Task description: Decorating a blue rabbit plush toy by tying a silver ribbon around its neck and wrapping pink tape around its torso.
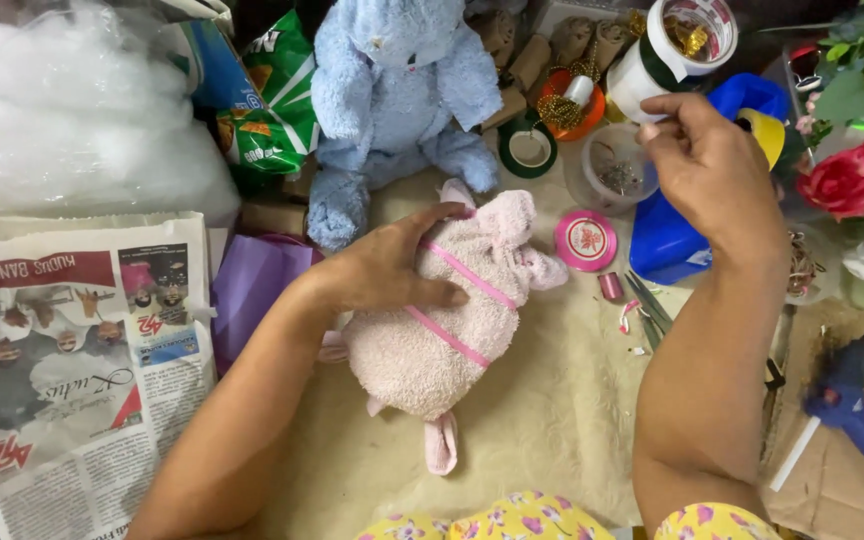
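Observation:
A pale pink towel toy (442, 335), bound with pink ribbon, lies on a cream cloth (552, 420) in the middle. My left hand (392, 265) rests flat on top of it, fingers spread over the ribbon. My right hand (707, 170) is raised at the upper right, above a small clear cup (612, 175) holding tiny pieces; its fingertips are pinched together, and whatever they hold is too small to see. A blue plush bear (392, 100) sits behind the pink toy.
A newspaper (62, 370) covers the left side, with a bag of white stuffing (62, 110) and snack bags (272, 100) behind it. Pink ribbon spool (586, 240), tape rolls (690, 35), blue container (672, 240), scissors (647, 305), glue gun (852, 410) and artificial flowers (857, 175) crowd the right.

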